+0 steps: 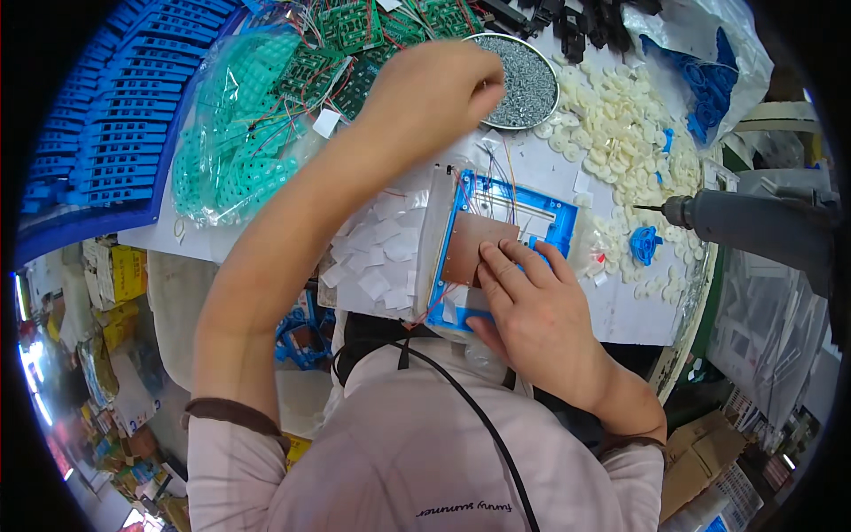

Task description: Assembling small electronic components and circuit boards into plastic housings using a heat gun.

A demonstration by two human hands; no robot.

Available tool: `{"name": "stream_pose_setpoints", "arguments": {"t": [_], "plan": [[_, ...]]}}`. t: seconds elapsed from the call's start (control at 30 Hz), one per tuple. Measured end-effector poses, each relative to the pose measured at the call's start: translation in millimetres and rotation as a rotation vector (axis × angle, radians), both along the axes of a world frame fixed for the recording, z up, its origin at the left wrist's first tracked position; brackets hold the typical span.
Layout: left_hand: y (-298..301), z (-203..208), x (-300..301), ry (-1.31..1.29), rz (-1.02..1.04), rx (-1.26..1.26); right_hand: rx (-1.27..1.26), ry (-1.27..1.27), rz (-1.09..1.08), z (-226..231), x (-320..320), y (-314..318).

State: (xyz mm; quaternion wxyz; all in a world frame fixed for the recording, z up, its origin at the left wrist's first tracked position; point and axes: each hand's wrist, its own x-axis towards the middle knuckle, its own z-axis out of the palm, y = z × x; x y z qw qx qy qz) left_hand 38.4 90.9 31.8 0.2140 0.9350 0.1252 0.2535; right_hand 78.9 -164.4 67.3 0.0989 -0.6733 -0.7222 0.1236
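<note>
My left hand (443,89) is over the left rim of a round metal bowl full of small silvery screws (525,84). Its fingers are curled together, and whatever they may pinch is hidden. In front of me a blue plastic casing (560,220) lies on the table with thin wires running out of it. A brown circuit board (470,239) sits inside this casing. My right hand (541,306) rests on the board's right part with its fingers stretched out flat, its thumb near the casing's lower edge.
Green circuit boards (355,27) with wires and bagged turquoise parts (239,133) lie left of the bowl. Blue plastic parts (115,115) are stacked at the far left. Cream discs (629,124) spread on the right, beside a grey electric screwdriver (745,222). White paper pieces (377,257) lie left of the casing.
</note>
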Motion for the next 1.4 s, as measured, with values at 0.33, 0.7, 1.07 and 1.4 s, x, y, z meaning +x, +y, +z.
{"name": "stream_pose_setpoints", "arguments": {"t": [0.33,0.7,1.07,1.4], "plan": [[22.6,-26.6,51.2,0.365,0.018,0.274,0.163,0.261,0.024,8.8,24.7,-8.7],[43.0,-48.1,71.8,0.102,0.049,0.43,0.697,1.131,-0.074,41.8,148.0,24.6],[-83.9,12.5,-57.5,0.028,-0.332,-0.168,0.669,1.487,0.032,38.2,60.2,25.4],[-101.6,-2.3,-71.6,-0.106,-0.249,-0.296,0.596,1.631,0.019,38.5,36.7,25.5]]}}
